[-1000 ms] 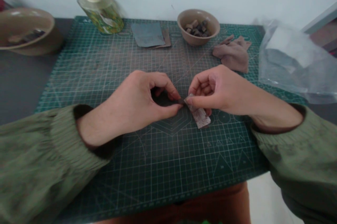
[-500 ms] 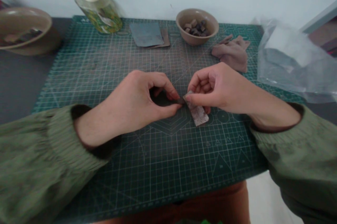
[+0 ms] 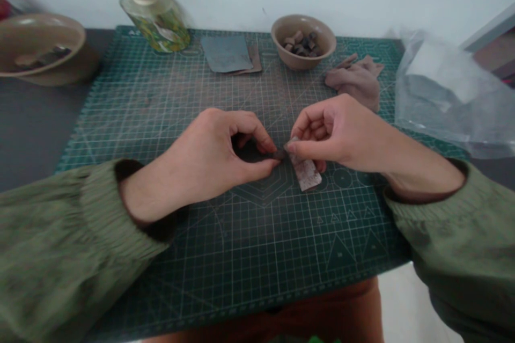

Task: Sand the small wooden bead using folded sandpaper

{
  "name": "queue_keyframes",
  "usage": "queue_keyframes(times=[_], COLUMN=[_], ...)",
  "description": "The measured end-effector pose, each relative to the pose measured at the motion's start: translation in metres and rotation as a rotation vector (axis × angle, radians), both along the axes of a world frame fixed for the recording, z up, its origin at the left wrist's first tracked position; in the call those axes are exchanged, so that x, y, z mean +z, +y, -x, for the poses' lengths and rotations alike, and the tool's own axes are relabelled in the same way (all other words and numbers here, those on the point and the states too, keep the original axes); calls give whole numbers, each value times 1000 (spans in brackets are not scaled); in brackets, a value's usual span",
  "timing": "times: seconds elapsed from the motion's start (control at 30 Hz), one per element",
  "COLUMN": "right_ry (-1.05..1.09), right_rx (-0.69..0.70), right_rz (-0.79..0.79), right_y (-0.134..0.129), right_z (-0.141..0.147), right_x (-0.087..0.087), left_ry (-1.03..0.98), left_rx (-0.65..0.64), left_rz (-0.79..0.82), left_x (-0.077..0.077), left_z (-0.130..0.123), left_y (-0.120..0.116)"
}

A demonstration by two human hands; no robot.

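Note:
Between the thumb and forefinger of my left hand (image 3: 229, 150) is a small dark block (image 3: 280, 154), mostly covered by the fingertips. My right hand (image 3: 328, 131) pinches a worn, folded strip of sandpaper (image 3: 306, 172), whose lower end hangs down below the thumb. The strip's upper left edge lies right against the block, or very close to it. Both hands are over the middle of the green cutting mat (image 3: 249, 241).
Small blocks fill a brown bowl (image 3: 303, 61) at the back; a larger bowl (image 3: 48, 72) stands left. Sandpaper sheets (image 3: 226, 54), a reed diffuser bottle (image 3: 161, 21) and a crumpled mauve cloth (image 3: 356, 82) lie or stand behind my hands. A clear plastic bag (image 3: 450, 96) lies right.
The whole view has shifted slightly. My right hand and the sandpaper strip have moved a touch to the right against the block. Both grips stay the same.

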State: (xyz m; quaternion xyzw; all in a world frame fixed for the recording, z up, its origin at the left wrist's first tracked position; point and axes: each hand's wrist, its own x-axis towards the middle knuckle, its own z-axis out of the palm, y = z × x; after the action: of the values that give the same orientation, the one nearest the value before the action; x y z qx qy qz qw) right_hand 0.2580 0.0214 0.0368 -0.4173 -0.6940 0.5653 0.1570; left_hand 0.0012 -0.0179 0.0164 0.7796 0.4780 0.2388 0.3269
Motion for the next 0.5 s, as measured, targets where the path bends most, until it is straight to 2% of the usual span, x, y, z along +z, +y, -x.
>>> queue_keyframes(times=[0.1, 0.23, 0.5], right_ry=[-15, 6, -5], right_rx=[34, -6, 58], right_rz=[23, 20, 85], right_y=[0, 1, 5], right_z=[1, 2, -1], right_x=[0, 0, -1], left_ry=[5, -10, 34], left_rx=[2, 2, -7], left_rz=[6, 11, -19], left_x=[1, 1, -1], left_z=[-1, -2, 2], left_y=[0, 0, -1])
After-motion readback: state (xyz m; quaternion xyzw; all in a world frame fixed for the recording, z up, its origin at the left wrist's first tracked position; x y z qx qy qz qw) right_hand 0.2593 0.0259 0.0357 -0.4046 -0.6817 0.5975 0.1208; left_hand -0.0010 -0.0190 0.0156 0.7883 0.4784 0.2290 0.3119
